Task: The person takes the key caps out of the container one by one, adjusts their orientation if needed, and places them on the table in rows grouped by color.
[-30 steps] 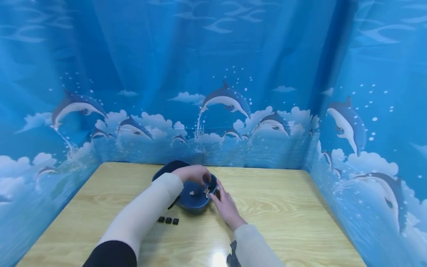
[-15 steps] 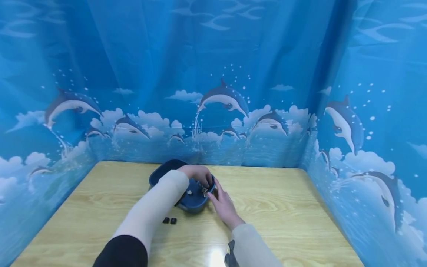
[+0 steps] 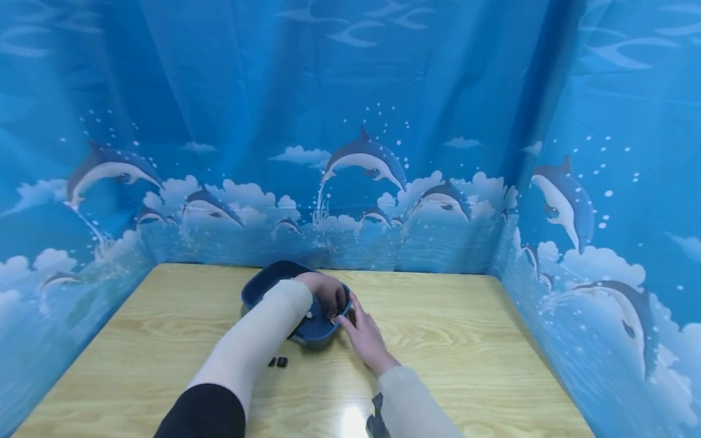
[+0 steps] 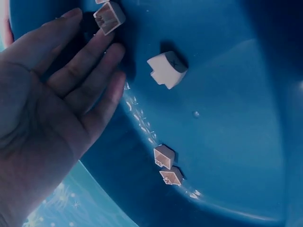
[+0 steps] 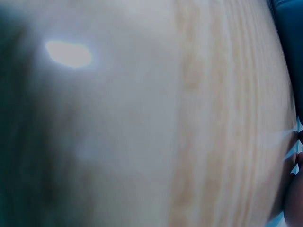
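A dark blue basin (image 3: 314,342) stands on the table with several pale keycaps in it. My left hand (image 3: 327,291) reaches down inside its right end. In the left wrist view this hand (image 4: 57,90) has loosely extended fingers, the tips beside an upturned hollow keycap (image 4: 110,18); whether they touch it I cannot tell. Another keycap (image 4: 168,71) with a dark mark lies farther in, and a pair of hollow keycaps (image 4: 164,156) sits along the curved bottom edge. My right hand (image 3: 366,339) holds the basin's right rim, its thumb at the edge. Only a blurred bit of hand shows in the right wrist view.
Small black keycaps (image 3: 282,362) lie on the wooden table (image 3: 449,340) in front of the basin, partly hidden by my left sleeve (image 3: 246,340). A blue dolphin-print curtain (image 3: 339,121) encloses the table's back and sides.
My left hand has moved slightly deeper into the basin's right end and now covers most of the pale pieces there. My left forearm hides more of the black keycaps. The right hand keeps its hold.
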Available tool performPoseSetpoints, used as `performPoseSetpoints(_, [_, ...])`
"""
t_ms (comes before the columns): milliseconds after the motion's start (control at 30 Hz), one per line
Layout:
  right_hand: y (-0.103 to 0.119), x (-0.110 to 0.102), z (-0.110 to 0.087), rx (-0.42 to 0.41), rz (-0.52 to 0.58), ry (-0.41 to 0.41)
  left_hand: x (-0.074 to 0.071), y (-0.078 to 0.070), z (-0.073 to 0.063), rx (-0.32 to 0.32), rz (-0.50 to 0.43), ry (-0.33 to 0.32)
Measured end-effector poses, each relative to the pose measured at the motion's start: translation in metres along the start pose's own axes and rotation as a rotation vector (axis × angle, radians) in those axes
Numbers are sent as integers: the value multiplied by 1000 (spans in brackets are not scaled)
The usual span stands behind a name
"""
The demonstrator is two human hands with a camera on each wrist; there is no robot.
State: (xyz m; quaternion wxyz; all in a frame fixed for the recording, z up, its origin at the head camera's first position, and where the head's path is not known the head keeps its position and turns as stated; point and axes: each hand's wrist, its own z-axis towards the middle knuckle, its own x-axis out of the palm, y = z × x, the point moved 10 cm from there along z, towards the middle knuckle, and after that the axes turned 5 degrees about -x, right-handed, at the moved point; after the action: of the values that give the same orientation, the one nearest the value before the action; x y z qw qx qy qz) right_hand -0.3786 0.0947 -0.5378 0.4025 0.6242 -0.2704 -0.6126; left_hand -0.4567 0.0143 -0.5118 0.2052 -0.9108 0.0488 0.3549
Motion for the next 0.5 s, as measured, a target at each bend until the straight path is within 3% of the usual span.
performPoseSetpoints(267, [1, -1, 1, -16, 2, 0, -1, -7, 2, 74, 150, -79])
performPoseSetpoints(500, [5, -1, 0, -47, -12, 5, 4, -13, 3, 116, 165, -56])
